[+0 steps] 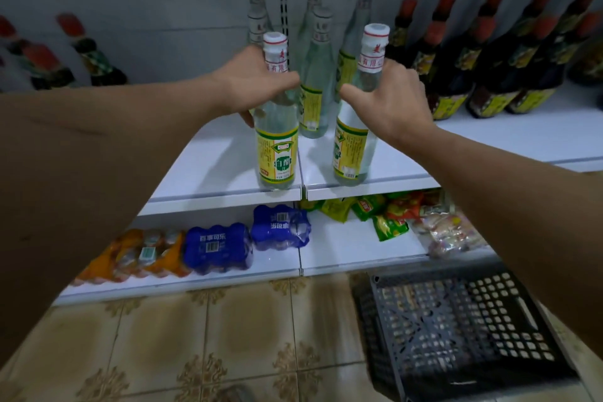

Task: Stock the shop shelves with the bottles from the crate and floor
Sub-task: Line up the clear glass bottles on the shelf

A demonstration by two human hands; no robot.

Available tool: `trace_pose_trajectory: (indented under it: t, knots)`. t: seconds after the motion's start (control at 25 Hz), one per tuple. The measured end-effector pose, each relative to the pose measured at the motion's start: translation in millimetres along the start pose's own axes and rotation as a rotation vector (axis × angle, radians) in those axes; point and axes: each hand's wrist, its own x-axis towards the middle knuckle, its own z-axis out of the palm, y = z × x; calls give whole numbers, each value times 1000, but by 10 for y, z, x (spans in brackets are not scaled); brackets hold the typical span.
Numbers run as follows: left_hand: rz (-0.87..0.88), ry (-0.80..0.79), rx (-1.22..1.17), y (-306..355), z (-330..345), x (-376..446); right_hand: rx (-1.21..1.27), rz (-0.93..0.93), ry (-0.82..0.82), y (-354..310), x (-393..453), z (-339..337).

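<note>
Two clear glass bottles with yellow-green labels and white caps stand upright near the front edge of the white upper shelf [208, 179]. My left hand [257, 81] grips the left bottle [277, 147] round its shoulder. My right hand [391, 98] grips the right bottle [354, 147] at the same height. Behind them, several more clear bottles [315, 75] stand in rows toward the wall. The black plastic crate [456, 330] sits on the floor at the lower right, and it looks empty.
Dark bottles with red caps [489, 68] fill the shelf's right side, and a few more [81, 55] stand at the far left. The lower shelf holds blue drink packs [218, 248], an orange pack [137, 254] and snack bags [391, 212]. Tiled floor [228, 336] lies below.
</note>
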Motion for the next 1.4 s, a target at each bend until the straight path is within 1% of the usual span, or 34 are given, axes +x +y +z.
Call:
trace_pose_trajectory:
  t: [0.2,0.28,0.4,0.56,0.68,0.84,0.92,1.08,1.2,1.4]
  knots:
    - [-38,146,66,-231,51,152,-14,79,-7,118,193,235]
    - [-46,184,36,-302,32,206,-16,97,7,161,279,289]
    - [-76,225,-58,-406,4,303,2,122,44,238,394,341]
    - [-105,247,-257,-519,133,320,82,197,72,335,491,366]
    - [-117,326,-362,-552,282,294,132,221,91,396,623,411]
    - [-82,444,-492,-499,419,274,224,232,76,475,828,507]
    - [-67,451,-525,-504,420,287,247,219,53,506,964,563]
    - [-92,416,-511,-535,413,291,315,240,16,518,1117,591]
    - [-95,442,-503,-512,428,317,419,237,22,531,1139,642]
    - [-96,452,-511,-504,453,347,487,228,58,527,1183,701]
